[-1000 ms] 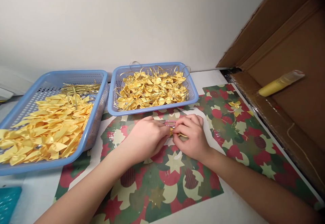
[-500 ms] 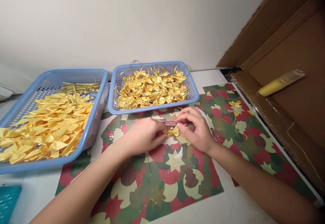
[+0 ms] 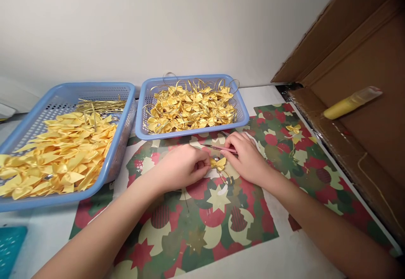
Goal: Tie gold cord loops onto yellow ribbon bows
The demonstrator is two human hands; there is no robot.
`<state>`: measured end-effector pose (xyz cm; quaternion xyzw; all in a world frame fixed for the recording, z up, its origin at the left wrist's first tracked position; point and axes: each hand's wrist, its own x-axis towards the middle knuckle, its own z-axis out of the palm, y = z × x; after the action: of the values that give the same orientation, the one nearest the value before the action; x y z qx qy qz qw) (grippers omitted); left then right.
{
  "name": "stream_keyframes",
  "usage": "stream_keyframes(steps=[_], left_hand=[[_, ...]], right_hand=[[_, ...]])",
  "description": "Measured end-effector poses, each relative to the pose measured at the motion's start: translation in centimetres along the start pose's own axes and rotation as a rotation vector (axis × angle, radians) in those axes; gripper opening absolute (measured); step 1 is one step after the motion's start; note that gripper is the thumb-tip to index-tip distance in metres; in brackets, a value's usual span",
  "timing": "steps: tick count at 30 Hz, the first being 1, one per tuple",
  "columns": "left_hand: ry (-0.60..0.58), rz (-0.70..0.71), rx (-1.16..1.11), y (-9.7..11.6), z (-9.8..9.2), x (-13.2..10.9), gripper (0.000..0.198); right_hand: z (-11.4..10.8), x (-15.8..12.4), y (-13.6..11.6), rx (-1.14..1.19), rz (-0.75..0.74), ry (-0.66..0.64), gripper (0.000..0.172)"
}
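Right now the left hand pinches a yellow bow down on the patterned mat, just in front of the smaller basket. The right hand grips a thin pink tool just beside the bow. A firm pinch at the bow's middle and a low, steady tool should stop it slipping.

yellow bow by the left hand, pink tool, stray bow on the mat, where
yellow bow (image 3: pixel 220 163): head view, middle knot
pink tool (image 3: pixel 217 147): head view, exposed shaft
stray bow (image 3: pixel 292 129): head view, its centre
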<state>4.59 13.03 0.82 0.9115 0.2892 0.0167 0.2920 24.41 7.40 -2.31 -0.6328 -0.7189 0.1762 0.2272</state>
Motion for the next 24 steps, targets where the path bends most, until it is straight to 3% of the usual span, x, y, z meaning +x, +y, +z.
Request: stream_keyframes(steps=[3, 7, 9, 13, 19, 24], left_hand=[[0.006, -0.003, -0.005, -0.1, 0.0, 0.0, 0.018], [0.004, -0.003, -0.008, -0.2, -0.1, -0.1, 0.018], [-0.001, -0.008, -0.008, -0.3, -0.2, -0.1, 0.017], [-0.011, -0.035, 0.005, -0.3, -0.3, -0.1, 0.017], [-0.019, -0.028, -0.01, -0.4, -0.5, -0.1, 0.019], [-0.033, -0.02, -0.009, -0.4, -0.4, 0.0, 0.018]], right_hand=[[-1.1, -0.1, -0.3, 0.152, 0.068, -0.02, 0.017], [-3.5, -0.3, -1.0, 0.215, 0.132, -0.156, 0.016], [-4.7, -0.5, -1.4, 0.212, 0.116, -0.234, 0.01], [-6.1, -0.7, -1.6, 0.13, 0.007, -0.307, 0.017], [-6.1, -0.8, -1.5, -0.066, -0.143, -0.266, 0.021], [-5.2, -0.9, -1.7, -0.194, -0.179, -0.262, 0.029]])
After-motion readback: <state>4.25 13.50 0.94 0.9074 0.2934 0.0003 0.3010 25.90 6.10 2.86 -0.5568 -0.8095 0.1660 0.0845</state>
